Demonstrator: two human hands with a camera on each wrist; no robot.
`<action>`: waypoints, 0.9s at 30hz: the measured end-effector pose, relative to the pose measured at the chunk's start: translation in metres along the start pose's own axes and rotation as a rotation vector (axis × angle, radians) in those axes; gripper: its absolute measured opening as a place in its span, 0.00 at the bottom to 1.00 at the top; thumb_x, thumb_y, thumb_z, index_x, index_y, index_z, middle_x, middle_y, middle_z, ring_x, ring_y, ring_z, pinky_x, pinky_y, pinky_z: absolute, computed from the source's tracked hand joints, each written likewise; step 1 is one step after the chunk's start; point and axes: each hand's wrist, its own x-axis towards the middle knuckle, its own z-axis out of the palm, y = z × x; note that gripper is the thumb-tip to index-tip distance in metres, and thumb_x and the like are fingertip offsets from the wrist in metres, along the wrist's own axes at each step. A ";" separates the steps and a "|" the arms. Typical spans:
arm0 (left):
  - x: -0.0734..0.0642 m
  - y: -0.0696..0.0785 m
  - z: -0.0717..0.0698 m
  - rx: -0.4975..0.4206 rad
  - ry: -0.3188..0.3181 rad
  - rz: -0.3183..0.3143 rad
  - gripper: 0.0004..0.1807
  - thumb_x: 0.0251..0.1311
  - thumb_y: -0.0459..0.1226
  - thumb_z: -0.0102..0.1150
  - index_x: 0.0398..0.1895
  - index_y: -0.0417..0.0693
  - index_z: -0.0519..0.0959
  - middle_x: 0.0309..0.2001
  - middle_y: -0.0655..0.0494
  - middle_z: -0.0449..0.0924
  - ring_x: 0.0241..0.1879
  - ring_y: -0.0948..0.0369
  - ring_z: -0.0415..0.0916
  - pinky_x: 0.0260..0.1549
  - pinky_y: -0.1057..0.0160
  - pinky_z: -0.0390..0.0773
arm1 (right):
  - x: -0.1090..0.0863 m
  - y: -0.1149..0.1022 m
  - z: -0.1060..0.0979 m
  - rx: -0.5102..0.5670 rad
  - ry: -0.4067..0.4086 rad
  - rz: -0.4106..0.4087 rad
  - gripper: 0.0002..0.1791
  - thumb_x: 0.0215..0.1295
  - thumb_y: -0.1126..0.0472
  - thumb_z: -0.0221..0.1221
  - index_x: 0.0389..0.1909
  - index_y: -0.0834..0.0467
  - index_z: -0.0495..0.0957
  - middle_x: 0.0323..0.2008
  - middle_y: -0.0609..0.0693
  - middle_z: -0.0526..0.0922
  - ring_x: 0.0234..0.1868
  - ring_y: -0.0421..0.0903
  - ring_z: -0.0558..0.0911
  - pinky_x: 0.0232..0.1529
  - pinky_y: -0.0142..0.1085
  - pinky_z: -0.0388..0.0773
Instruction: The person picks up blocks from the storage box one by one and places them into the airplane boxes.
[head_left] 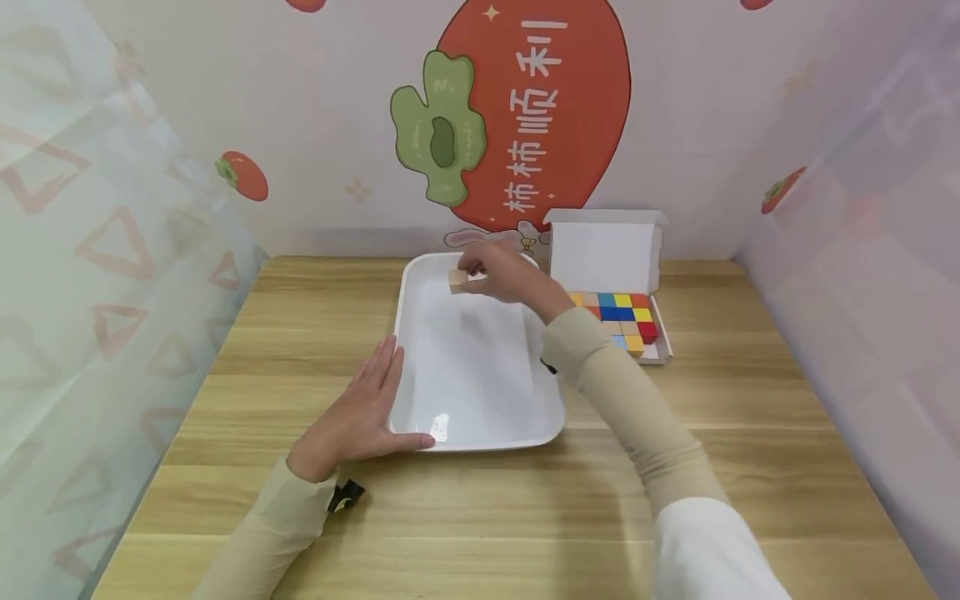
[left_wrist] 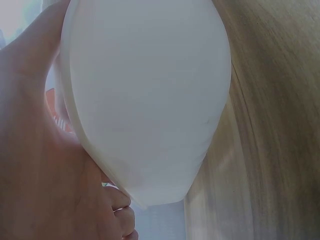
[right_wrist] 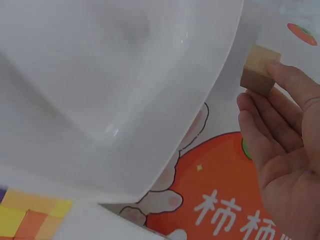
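In the head view a plain wooden cube [head_left: 457, 282] is pinched between the thumb and fingers of my right hand [head_left: 501, 271], above the far end of a white tray [head_left: 487, 367]. The right wrist view shows the cube [right_wrist: 260, 69] at the fingertips of the hand [right_wrist: 290, 130]. My left hand [head_left: 360, 412] rests at the tray's near left corner, fingers extended along its left side and thumb on the near rim. From the left wrist, the hand [left_wrist: 55, 150] lies against the outer side of the tray [left_wrist: 150, 100]. No block shows inside the tray.
Right of the tray, an open white box [head_left: 663, 348] holds several coloured and plain wooden cubes [head_left: 618, 315], partly hidden by the right forearm. Its lid [head_left: 603, 254] stands up by the patterned back wall [head_left: 337, 150]. A small black item [head_left: 347, 495] sits by the left wrist on the wooden table [head_left: 480, 525].
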 end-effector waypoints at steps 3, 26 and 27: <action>0.001 0.001 0.000 -0.001 -0.004 0.000 0.78 0.50 0.76 0.65 0.85 0.33 0.39 0.87 0.39 0.27 0.87 0.44 0.30 0.83 0.38 0.46 | -0.024 0.007 -0.011 0.012 -0.008 0.034 0.20 0.68 0.56 0.72 0.57 0.57 0.86 0.51 0.51 0.88 0.56 0.50 0.84 0.63 0.44 0.84; 0.000 0.003 -0.001 0.008 0.005 0.011 0.77 0.51 0.75 0.66 0.84 0.31 0.40 0.86 0.36 0.29 0.87 0.42 0.32 0.83 0.38 0.46 | -0.200 0.135 -0.076 -0.063 0.093 0.288 0.21 0.69 0.57 0.70 0.59 0.63 0.84 0.56 0.64 0.87 0.56 0.61 0.85 0.62 0.59 0.82; 0.000 0.003 -0.001 0.010 0.006 0.013 0.77 0.51 0.75 0.66 0.84 0.31 0.40 0.86 0.35 0.29 0.87 0.42 0.32 0.83 0.38 0.47 | -0.206 0.139 -0.077 -0.059 0.086 0.304 0.22 0.70 0.56 0.70 0.60 0.63 0.83 0.57 0.64 0.86 0.57 0.61 0.85 0.63 0.60 0.82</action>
